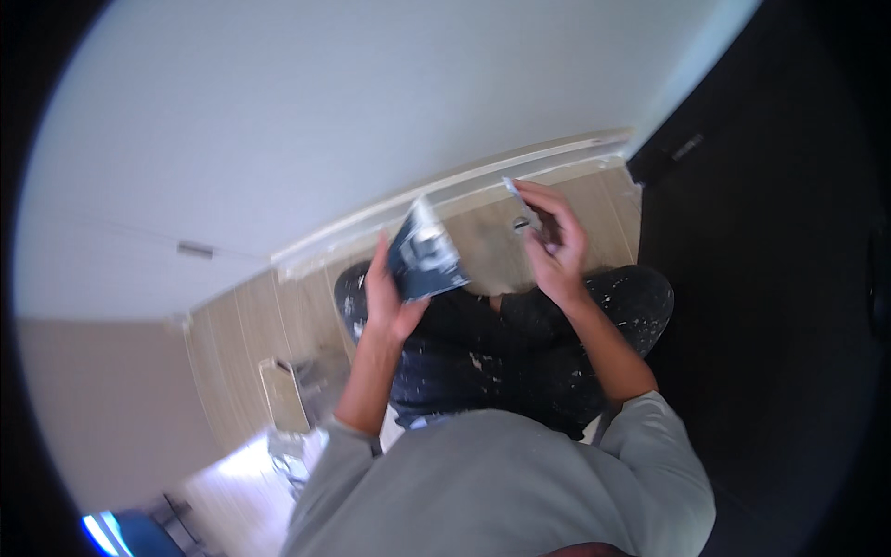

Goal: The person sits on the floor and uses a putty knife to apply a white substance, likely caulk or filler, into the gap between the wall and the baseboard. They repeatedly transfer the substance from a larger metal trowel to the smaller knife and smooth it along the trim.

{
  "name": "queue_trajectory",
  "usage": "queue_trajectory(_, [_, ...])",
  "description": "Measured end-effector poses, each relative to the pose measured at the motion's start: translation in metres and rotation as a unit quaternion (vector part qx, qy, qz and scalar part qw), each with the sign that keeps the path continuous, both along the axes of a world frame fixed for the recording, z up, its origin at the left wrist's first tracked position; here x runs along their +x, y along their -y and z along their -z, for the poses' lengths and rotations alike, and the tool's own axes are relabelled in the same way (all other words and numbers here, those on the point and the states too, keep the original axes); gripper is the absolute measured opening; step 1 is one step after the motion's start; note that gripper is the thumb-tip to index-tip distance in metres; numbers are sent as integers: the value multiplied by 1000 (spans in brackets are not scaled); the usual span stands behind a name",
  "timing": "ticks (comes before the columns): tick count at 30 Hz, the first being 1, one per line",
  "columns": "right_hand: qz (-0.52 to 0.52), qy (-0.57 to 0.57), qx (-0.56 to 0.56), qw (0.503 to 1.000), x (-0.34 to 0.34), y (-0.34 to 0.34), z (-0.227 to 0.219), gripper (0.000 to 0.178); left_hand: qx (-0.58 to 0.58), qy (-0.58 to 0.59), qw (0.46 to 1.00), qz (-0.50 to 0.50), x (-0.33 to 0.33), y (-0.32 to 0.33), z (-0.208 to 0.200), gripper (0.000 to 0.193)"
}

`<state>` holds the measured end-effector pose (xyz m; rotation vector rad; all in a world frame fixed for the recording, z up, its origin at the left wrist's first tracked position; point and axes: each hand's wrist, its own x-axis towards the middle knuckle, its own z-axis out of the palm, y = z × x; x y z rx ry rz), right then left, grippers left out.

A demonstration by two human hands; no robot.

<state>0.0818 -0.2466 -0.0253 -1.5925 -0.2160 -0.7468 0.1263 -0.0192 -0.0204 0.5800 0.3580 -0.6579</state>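
- Grey short-sleeved shirt (501,492) lies nearest the camera, above dark trousers (492,364) speckled with white, the knees spread over the floor.
- Left hand (390,302) grips a dark flat plate (408,267) by its left and lower edges; white smears cover part of the plate, which is tilted above the left thigh.
- Right hand (561,237) pinches a thin flat blade (515,193), perhaps a scraper, seen nearly edge-on and blurred; its tip points up and left toward the wall.
- Between plate and blade is an open gap, with the plank floor (241,325) showing below; a strip of planks also runs between the knees and the floor's wall-side edge.
- Along that edge goes a pale skirting (445,193) under a whitish wall (334,102), which bears a small grey rectangular fitting (195,249).
- At the floor's right edge stands a large black panel (761,325), close beside the right knee.
- Left of the person, toward the floor's left edge, lies a flat tan rectangle (286,399) with a pale rim; just beside it sits crumpled clear plastic (288,450), whose contents I cannot make out.
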Motion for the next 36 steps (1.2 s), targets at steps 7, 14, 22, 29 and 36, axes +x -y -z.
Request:
queue_trajectory(7, [-185, 202, -333, 902, -33, -35, -78, 51, -83, 28, 991, 106, -14, 3, -37, 49])
queue_trajectory(14, [-128, 127, -430, 885, -2, -3, -75, 56, -1, 104, 990, 94, -32, -4, -59, 51])
queue_trajectory(22, [14, -34, -191, 981, 1, 17, -78, 37, 75, 230, 964, -111, -31, -9, -55, 45])
queue_trajectory(29, [-295, -303, 385, 821, -45, -33, -145, 29, 425, 696, 527, -240, -17, -28, -49, 57])
queue_trajectory(36, [-312, -332, 394, 799, -47, -38, -147, 28, 369, 810, 410, -199, -6, -19, -58, 55])
